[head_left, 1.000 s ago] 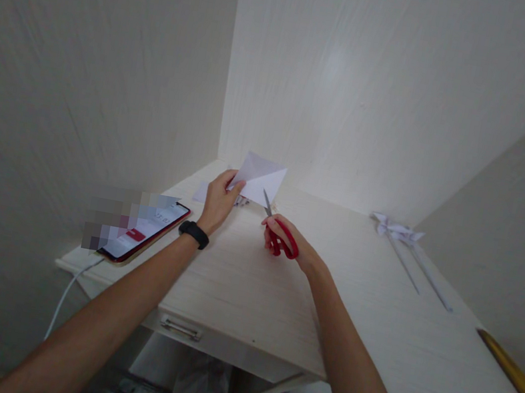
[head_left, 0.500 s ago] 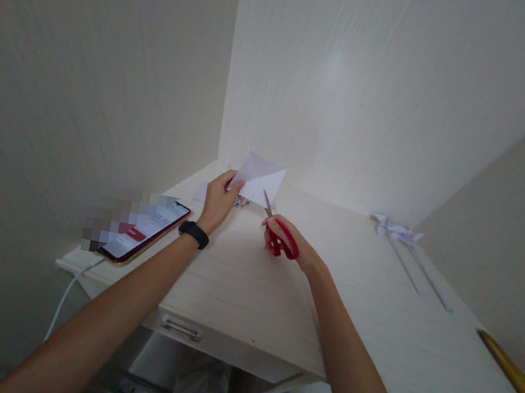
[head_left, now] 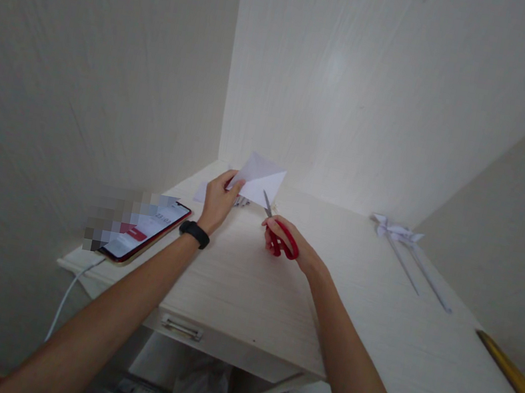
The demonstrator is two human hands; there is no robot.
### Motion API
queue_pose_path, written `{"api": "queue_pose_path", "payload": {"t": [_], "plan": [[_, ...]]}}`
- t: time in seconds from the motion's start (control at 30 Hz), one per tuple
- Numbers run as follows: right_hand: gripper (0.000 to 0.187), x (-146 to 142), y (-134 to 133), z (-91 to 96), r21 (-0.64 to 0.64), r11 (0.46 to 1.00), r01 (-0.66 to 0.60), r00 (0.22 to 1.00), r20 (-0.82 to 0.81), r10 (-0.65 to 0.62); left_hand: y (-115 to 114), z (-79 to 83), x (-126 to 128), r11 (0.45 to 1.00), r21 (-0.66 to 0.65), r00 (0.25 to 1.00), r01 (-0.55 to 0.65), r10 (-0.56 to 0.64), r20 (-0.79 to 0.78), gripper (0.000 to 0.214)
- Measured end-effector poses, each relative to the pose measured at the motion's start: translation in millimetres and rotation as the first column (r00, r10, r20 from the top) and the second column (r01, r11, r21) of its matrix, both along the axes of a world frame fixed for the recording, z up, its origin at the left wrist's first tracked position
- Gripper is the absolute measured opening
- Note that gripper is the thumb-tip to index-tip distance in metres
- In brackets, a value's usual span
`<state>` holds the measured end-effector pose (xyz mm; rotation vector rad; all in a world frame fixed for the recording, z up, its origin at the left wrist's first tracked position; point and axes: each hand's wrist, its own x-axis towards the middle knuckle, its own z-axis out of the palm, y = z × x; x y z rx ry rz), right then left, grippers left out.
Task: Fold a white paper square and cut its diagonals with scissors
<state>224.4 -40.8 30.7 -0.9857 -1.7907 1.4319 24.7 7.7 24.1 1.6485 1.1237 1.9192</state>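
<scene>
My left hand (head_left: 217, 201) pinches the left corner of a folded white paper (head_left: 260, 179) and holds it up above the white desk (head_left: 305, 299). A black band sits on that wrist. My right hand (head_left: 292, 242) grips red-handled scissors (head_left: 279, 232), fingers through the loops. The scissor blades point up and left, their tips at the paper's lower edge.
A phone (head_left: 145, 230) with a lit screen lies at the desk's left edge, a white cable hanging from it. Two white paper pinwheels on sticks (head_left: 406, 245) lie at the back right. A yellow ruler (head_left: 514, 380) lies at the far right. A drawer handle (head_left: 181, 328) shows below.
</scene>
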Motion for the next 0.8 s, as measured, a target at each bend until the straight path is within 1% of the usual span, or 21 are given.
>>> {"api": "queue_pose_path", "payload": {"t": [0.27, 0.6, 0.8], "plan": [[0.045, 2.0, 2.2, -3.7, 0.012, 1.000, -0.018, 1.000, -0.002, 0.018, -2.8, 2.5, 0.9, 1.000, -0.009, 1.000, 0.009, -0.009, 0.012, 0.021], [0.046, 0.8, -1.5, 0.6, 0.010, 0.999, -0.033, 0.999, -0.021, 0.034, -1.1, 2.1, -0.1, 1.000, -0.021, 0.999, 0.007, -0.006, 0.049, 0.020], [0.045, 0.2, -3.5, 3.0, 0.023, 0.999, -0.037, 0.999, -0.004, 0.037, -1.5, 2.7, -0.4, 1.000, -0.026, 0.999, 0.001, 0.000, 0.041, 0.022]]}}
